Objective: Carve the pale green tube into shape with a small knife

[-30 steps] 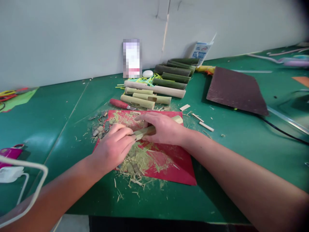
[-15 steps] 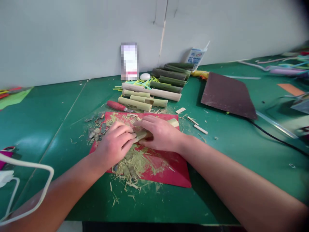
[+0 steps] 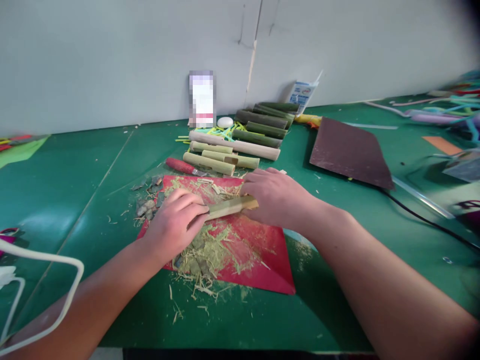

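A pale, peeled bamboo piece (image 3: 228,207) lies slanted over a red sheet (image 3: 258,270). My left hand (image 3: 176,220) is closed around its left end. Curled over the right end is my right hand (image 3: 279,197), which hides that end; whether something thin lies under its fingers, I cannot make out. Fine green-yellow shavings and dust (image 3: 210,245) cover much of the red sheet below the bamboo. A red-handled knife (image 3: 182,166) rests just beyond the sheet, its blade pointing right.
Several cut bamboo pieces (image 3: 236,145), pale and dark green, are lined up behind the sheet. A phone (image 3: 202,97) leans on the wall near a white oval object (image 3: 225,122). To the right lies a dark brown sheet (image 3: 350,152); a white cable (image 3: 75,280) loops at left.
My right hand has slid right along the bamboo piece, from its middle to its right end, baring the middle. My left hand keeps its grip. The view has shifted slightly.
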{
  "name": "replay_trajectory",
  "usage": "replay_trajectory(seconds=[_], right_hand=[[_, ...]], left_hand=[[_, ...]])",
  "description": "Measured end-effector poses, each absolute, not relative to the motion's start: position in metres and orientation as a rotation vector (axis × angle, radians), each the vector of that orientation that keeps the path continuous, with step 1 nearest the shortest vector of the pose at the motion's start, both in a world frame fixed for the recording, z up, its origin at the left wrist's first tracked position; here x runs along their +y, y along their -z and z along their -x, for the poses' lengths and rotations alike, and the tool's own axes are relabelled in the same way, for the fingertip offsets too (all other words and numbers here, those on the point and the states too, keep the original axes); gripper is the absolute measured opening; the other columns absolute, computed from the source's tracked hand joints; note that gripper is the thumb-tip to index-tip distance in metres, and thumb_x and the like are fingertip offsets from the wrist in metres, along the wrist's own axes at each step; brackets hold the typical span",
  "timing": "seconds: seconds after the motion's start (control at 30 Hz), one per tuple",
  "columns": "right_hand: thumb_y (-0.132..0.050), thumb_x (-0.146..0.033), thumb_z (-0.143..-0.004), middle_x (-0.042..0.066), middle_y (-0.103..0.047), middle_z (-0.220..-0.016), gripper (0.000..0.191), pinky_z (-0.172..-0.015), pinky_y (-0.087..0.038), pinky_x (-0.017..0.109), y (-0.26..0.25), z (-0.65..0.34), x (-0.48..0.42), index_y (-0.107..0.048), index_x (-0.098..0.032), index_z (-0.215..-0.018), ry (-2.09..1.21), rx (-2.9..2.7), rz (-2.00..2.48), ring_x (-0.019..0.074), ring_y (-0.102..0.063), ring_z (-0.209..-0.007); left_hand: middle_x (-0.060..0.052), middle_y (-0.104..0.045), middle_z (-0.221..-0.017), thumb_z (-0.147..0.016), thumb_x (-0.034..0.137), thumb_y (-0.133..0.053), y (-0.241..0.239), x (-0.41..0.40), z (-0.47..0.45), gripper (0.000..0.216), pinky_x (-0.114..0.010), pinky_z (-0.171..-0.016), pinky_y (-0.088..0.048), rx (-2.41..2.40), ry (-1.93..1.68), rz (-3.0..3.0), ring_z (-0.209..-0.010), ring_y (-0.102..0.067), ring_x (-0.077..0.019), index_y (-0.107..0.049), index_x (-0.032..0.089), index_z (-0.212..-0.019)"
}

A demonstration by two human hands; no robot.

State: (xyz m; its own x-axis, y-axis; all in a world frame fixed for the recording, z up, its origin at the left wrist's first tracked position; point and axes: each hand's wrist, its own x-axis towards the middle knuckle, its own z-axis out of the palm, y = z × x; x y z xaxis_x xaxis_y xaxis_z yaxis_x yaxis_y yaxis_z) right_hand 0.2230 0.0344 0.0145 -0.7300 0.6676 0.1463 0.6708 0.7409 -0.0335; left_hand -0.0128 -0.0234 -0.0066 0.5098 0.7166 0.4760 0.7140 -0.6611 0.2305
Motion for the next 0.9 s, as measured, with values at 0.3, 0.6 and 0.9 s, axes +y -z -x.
replay_trajectory(seconds=[0.3, 0.6, 0.9], right_hand=[[-0.054, -0.032, -0.076, 0.005, -0.057, -0.084, 0.013, -0.054, -0.032, 0.029, -0.004, -0.182, 0.0, -0.054, -0.019, -0.075, -0.033, -2.486, 1.365, 0.0159, -0.05, -0.069], [-0.05, -0.034, -0.079, 0.004, -0.057, -0.081, 0.016, -0.052, -0.031, 0.028, 0.004, -0.168, -0.016, -0.053, -0.019, -0.078, -0.18, -2.475, 1.494, 0.0156, -0.055, -0.067], [-0.049, -0.033, -0.077, 0.003, -0.056, -0.077, 0.015, -0.048, -0.024, 0.028, 0.009, -0.164, -0.018, -0.053, -0.019, -0.079, -0.237, -2.453, 1.496, 0.0134, -0.05, -0.059]], left_hand=[[-0.005, -0.066, -0.09, -0.083, 0.02, -0.058, 0.01, -0.005, 0.033, 0.009, -0.037, -0.084, -0.044, 1.584, -1.031, -2.644, -0.089, -0.055, -0.019, -0.065, 0.018, -0.087], [-0.005, -0.063, -0.085, -0.084, 0.022, -0.057, 0.018, 0.0, 0.037, 0.011, -0.037, -0.082, -0.044, 1.656, -0.996, -2.679, -0.085, -0.053, -0.0191, -0.066, 0.017, -0.08], [-0.006, -0.061, -0.086, -0.085, 0.018, -0.054, 0.019, -0.012, 0.026, 0.011, -0.035, -0.08, -0.044, 1.529, -0.991, -2.703, -0.085, -0.05, -0.0187, -0.064, 0.016, -0.08]])
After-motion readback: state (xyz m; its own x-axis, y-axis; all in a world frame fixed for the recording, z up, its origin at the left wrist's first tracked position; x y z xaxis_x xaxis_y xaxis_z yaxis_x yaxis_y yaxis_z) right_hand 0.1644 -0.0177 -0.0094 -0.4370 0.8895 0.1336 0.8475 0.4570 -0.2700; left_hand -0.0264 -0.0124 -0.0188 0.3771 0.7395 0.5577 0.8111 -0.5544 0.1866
